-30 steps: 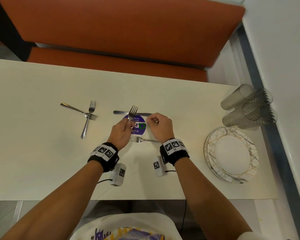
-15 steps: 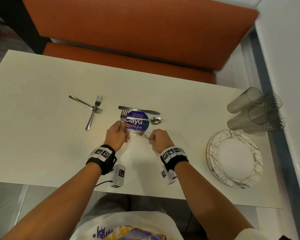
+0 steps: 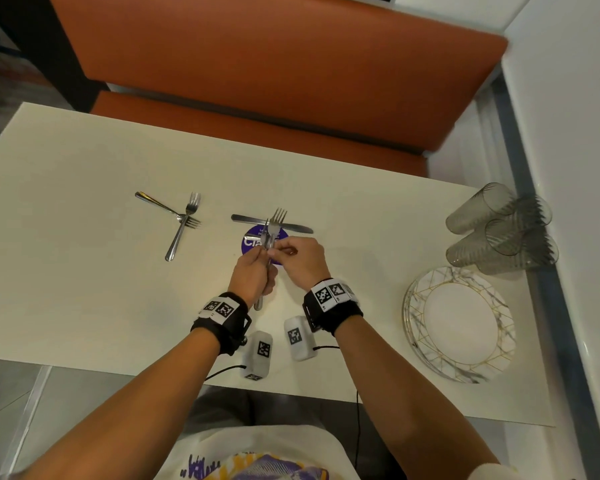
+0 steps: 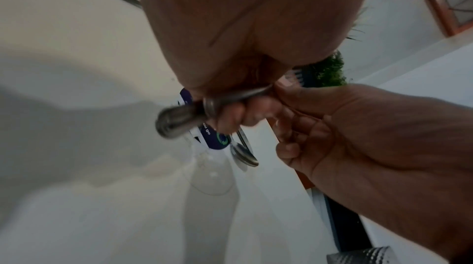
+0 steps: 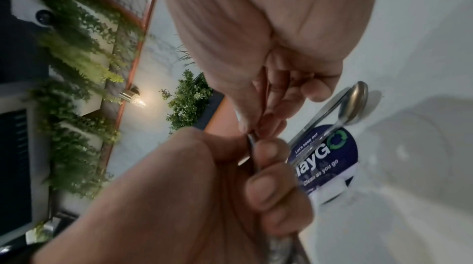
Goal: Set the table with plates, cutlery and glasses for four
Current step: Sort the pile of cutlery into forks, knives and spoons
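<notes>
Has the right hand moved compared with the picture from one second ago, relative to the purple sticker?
Yes. The right hand has shifted toward the left hand and now meets it at the forks, over the purple sticker.

Forks (image 3: 277, 223) polished metal; table (image 3: 84, 271) matt cream; glasses (image 3: 499, 226) ribbed, translucent grey; plates (image 3: 459, 323) glossy, marbled.

It looked like a canteen or café: an orange booth bench (image 3: 257, 64) at the frame's top, a purple "Clean as you go" sticker (image 5: 330, 159), and hanging wall plants (image 5: 76, 66) at the left.
</notes>
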Demonstrator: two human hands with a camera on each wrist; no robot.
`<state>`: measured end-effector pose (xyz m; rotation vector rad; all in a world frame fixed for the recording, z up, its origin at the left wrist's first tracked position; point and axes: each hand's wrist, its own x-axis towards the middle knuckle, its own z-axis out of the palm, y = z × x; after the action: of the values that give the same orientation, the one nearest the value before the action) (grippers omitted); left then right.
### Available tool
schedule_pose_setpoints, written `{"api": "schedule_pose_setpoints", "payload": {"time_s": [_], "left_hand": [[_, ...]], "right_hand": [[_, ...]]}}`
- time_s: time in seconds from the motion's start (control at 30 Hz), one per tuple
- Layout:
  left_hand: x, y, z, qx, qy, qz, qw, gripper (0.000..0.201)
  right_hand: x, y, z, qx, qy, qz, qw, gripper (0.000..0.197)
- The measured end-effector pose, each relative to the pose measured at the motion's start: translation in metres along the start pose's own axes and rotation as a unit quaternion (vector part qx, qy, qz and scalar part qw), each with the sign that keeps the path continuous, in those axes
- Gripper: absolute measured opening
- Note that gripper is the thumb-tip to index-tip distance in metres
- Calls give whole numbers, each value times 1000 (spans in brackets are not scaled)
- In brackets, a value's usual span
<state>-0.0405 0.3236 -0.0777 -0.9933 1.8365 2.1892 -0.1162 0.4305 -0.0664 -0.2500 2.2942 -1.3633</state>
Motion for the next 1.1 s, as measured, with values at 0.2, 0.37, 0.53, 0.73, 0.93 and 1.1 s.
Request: {"api": "schedule_pose_setpoints", "payload": {"time_s": [0.2,0.37,0.53,0.73,0.93,1.1], "left_hand": [[-8,7,-5,-28,0,-35,999,32],[-13,14,-15,-52,-15,-54,997,35],[-7,21,-32,-74,-6,-66,995,39],[9,22,-67,-66,-6,-64,996,38],[35,27,-130,-15,22,-71,997,31],[60,29,-197,17,70,-64,995,29]], "right_hand": [[22,-13,-7,20,80,28,996,24],[33,-21,-2,15,95,12,995,12],[33,-23,20,8,80,-7,997,10],[44,-34,55,9,48,23,999,13],[72,-61,102,4,-7,49,999,15],[106,-82,147,-54,-2,84,995,6]]}}
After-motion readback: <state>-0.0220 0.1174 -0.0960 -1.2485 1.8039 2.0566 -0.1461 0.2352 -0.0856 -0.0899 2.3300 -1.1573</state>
